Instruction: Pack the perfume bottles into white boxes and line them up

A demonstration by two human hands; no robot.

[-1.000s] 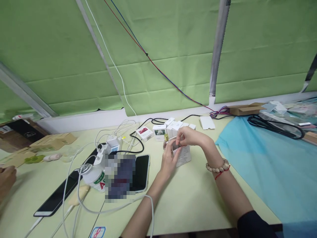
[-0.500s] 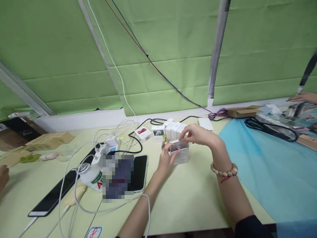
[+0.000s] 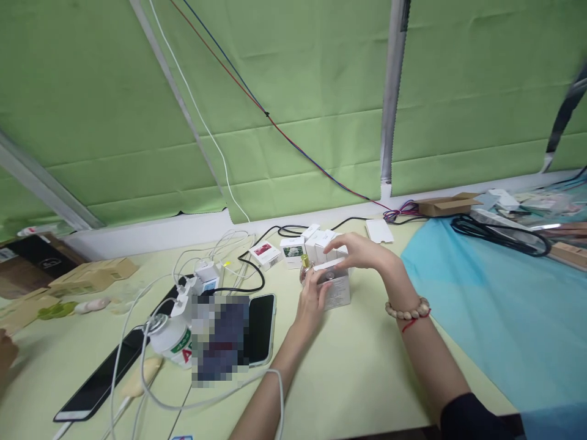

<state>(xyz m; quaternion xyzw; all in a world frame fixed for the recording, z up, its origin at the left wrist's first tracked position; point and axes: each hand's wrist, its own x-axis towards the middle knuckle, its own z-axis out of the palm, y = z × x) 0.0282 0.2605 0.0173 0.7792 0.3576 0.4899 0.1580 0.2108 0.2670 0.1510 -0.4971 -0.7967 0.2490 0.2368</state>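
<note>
A small pale grey carton (image 3: 338,292) stands on the table in front of me, and a round, shiny thing shows at its top. My left hand (image 3: 312,300) grips the carton's left side, fingers over the upper edge and thumb on the near face. From behind and above, my right hand (image 3: 360,252) curves over the carton's top edge, its thumb touching there; its fingertips are partly hidden. Close behind my left fingers stands a small glass bottle with a gold cap (image 3: 305,261). Several white boxes (image 3: 316,245) are grouped just beyond the carton.
Left of my arm lie a phone (image 3: 261,330), a white bottle (image 3: 172,342), a power strip (image 3: 186,299) and looping white cables. A long black-screened device (image 3: 103,373) lies farther left. Blue cloth (image 3: 468,293) covers the right side, with a coiled black cable (image 3: 499,235) on it.
My right fingers have spread from a pinch above the carton and now curve over its top edge. The carton's top looks more closed. The other person's hand at the right has left view.
</note>
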